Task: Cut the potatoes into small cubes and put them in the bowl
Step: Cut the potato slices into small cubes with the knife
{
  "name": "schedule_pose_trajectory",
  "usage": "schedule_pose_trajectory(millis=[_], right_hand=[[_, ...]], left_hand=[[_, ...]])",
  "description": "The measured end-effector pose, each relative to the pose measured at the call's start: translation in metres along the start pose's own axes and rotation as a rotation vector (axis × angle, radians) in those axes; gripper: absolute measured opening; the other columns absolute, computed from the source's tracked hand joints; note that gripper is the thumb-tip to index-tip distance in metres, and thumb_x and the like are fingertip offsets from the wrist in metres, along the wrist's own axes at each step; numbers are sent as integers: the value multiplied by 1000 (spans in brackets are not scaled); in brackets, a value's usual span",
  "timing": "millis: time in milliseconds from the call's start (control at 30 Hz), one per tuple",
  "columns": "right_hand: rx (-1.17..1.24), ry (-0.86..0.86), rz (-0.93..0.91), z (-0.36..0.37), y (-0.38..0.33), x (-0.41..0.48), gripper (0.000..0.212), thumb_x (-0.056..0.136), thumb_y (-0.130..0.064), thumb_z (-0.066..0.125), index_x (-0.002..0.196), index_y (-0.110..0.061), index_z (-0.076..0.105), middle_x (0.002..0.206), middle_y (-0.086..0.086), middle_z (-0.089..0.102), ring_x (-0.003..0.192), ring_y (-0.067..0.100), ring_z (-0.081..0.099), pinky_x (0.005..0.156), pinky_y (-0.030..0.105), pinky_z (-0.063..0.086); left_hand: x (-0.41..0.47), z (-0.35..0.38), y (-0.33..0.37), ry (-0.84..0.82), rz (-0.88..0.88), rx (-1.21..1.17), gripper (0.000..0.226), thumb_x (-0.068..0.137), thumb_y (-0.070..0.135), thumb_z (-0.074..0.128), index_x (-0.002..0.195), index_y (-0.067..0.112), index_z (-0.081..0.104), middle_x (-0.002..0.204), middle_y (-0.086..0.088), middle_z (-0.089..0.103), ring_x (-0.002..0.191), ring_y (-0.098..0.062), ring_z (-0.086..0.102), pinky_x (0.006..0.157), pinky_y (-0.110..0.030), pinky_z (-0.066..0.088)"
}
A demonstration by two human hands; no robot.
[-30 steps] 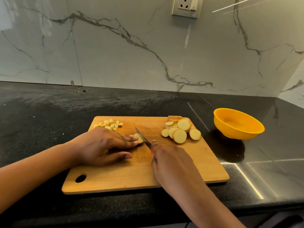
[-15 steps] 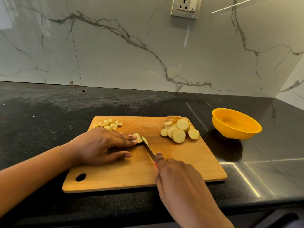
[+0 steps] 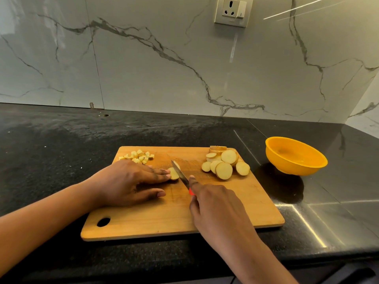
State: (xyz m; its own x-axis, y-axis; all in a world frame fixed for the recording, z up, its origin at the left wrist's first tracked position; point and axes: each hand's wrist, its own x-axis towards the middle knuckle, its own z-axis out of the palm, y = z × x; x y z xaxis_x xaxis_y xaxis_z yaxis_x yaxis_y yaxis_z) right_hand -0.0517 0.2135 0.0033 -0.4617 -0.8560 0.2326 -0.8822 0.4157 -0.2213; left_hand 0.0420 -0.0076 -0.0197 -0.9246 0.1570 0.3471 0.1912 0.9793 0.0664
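- Head view: the cutting board (image 3: 246, 203) lies at the counter's (image 3: 51, 144) front edge. The left hand (image 3: 131, 181) rests on it with fingers straight, the tips pressing a potato slice (image 3: 174, 174) near the board's middle.
- The right hand (image 3: 215, 208) grips the knife (image 3: 180, 174) — fingers curled round its red handle, forefinger along the blade's back. The blade touches the slice's right side.
- Small cubes (image 3: 139, 156) sit at the board's far left corner, partly hidden by the left hand; a pile of round slices (image 3: 224, 167) sits at its far right corner.
- The orange bowl (image 3: 295, 158) stands on the counter beyond the board's right edge, apart from it.
- A wall socket (image 3: 231, 12) is set in the marble wall (image 3: 143, 78) behind.
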Motion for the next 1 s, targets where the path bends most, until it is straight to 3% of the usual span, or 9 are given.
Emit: schedule_pose_trajectory(millis=[267,467,533,633,700,800,867,933,1000], right_hand=[[86,-24,28,-11,3,-4,50,100,-34,38,148,-31,24,116,-9,58,96,7,52,81,24,47],[300,-145,128,-12,5,-3,47,100,-36,41,146,-35,30,131,-13,51,96,1,48,69,13,37],[326,-157,145,-12,6,-4,46,100,-36,41,145,-37,31,123,-14,53,86,0,49,63,12,37],[451,-246,239,-13,10,-6,43,99,-39,43,141,-40,36,89,-17,53,64,2,49,54,15,38],[513,-249,275,-18,13,-10,42,97,-40,46,139,-42,40,78,-15,51,57,3,48,53,18,39],[330,-75,206,-24,14,-15,44,98,-39,43,141,-44,35,82,-20,51,66,1,48,54,12,35],[185,32,117,-25,7,-16,47,99,-38,41,144,-42,29,101,-21,58,82,1,51,65,12,41],[101,50,74,-21,1,-15,49,99,-38,40,145,-42,26,113,-19,60,93,3,53,77,19,47],[50,65,58,-21,0,-15,50,99,-39,38,146,-41,23,109,-18,61,91,5,54,77,21,48]], left_hand=[[0,0,1,7,-2,-2,52,92,64,35,131,33,52,131,20,54,120,7,49,94,-31,51],[0,0,2,10,0,3,53,93,65,34,131,33,51,130,20,54,119,5,50,91,-33,53],[0,0,1,17,4,0,52,93,64,35,132,33,49,130,20,53,119,6,50,91,-33,53],[-1,-1,1,16,10,10,49,93,63,36,132,35,45,130,22,52,119,7,49,92,-33,53],[0,-1,1,13,13,18,48,93,62,36,133,36,45,130,22,52,119,7,49,92,-32,52],[0,-1,1,12,11,30,50,93,63,34,132,34,45,129,22,53,118,6,50,92,-30,52],[0,-1,2,6,8,26,50,93,64,34,132,35,44,130,22,53,119,6,50,94,-31,51],[0,-1,2,7,12,28,50,93,63,34,132,35,44,129,22,53,118,5,51,93,-31,52],[0,-1,2,8,14,30,50,93,63,34,132,33,46,129,20,54,118,5,51,92,-32,53]])
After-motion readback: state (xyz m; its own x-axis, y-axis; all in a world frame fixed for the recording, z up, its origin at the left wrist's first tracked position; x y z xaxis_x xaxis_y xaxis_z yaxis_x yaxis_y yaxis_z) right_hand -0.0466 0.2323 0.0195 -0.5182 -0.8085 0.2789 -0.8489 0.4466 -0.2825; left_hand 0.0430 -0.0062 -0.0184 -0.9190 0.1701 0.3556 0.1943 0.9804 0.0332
